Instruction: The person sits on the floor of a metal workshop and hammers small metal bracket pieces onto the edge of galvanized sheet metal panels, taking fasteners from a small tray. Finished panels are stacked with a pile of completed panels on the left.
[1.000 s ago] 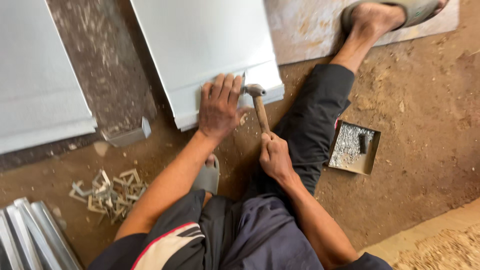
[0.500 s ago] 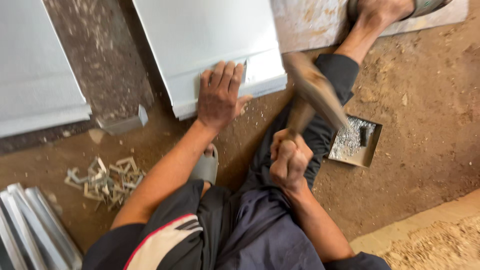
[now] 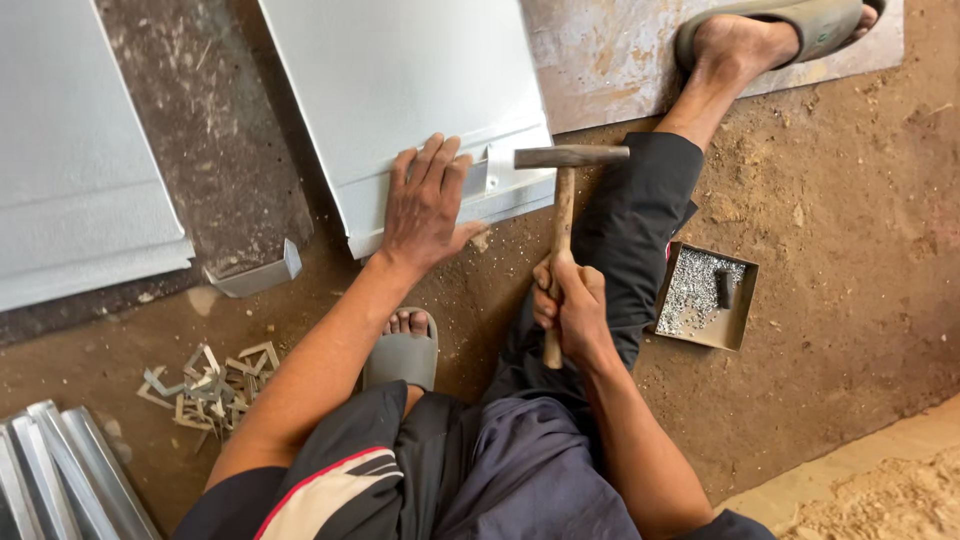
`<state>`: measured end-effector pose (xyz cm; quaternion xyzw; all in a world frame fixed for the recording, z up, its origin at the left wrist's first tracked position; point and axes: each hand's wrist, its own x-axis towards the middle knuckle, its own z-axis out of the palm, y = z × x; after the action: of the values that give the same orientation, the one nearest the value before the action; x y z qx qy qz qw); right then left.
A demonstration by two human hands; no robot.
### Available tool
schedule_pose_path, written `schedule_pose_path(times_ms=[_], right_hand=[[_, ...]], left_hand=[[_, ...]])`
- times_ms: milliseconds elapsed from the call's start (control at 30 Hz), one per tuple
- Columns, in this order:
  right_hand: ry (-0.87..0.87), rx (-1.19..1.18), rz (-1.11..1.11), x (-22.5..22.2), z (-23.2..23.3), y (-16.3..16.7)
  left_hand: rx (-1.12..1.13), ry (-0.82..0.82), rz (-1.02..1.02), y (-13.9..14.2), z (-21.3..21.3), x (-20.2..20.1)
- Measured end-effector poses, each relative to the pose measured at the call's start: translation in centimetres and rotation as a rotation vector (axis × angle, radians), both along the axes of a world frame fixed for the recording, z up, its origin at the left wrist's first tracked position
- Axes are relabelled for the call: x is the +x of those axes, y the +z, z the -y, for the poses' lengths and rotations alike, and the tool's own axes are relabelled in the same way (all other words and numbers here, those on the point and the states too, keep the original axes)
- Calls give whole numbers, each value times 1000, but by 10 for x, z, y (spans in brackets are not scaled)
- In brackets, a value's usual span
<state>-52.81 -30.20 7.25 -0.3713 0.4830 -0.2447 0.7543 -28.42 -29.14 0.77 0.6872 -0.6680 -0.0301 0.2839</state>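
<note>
2 bare hands are working at the near edge of a pale grey metal sheet lying on the dirt floor. Left hand is lying flat on the sheet's folded near edge, fingers spread and pressing down, not gripping anything. Fingertips are sitting just beside a small metal clip on that edge. Right hand is wrapping tight around the lower part of a wooden hammer handle, fingers closed on it. Hammer is standing with its handle running away from the person and its steel head lying crosswise, hovering right at the sheet's edge just right of the clip; contact with the sheet is hard to tell. Person is sitting on the ground, right leg in dark trousers stretching out, foot in a grey sandal resting on a rusty flat plate. Left foot in another sandal is tucking in under the left forearm. 1 shallow square tin of small fasteners is sitting on the dirt just right of the right knee. 1 pile of bent metal clips is lying left of the left arm. 1 second grey sheet is lying at far left, well apart. Folded metal strips are stacking at bottom left.
</note>
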Motion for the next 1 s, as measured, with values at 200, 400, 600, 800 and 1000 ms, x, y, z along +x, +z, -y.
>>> schedule_pose_path(times_ms=[200,400,600,800,1000], right_hand=[[68,208,-14,8,19,-28],[106,202,-7,-6,16,-31],[468,149,-227,-52,-13,-11],[617,-455,-718,-21,-28,-47],[-269,-799,-900,-166,51,-49]], left_hand=[[16,-7,-6,3,-3,4],[30,7,-3,6,-5,6],[14,-31,7,1,0,9],[56,-52,19,6,0,9],[88,23,35,20,-9,2]])
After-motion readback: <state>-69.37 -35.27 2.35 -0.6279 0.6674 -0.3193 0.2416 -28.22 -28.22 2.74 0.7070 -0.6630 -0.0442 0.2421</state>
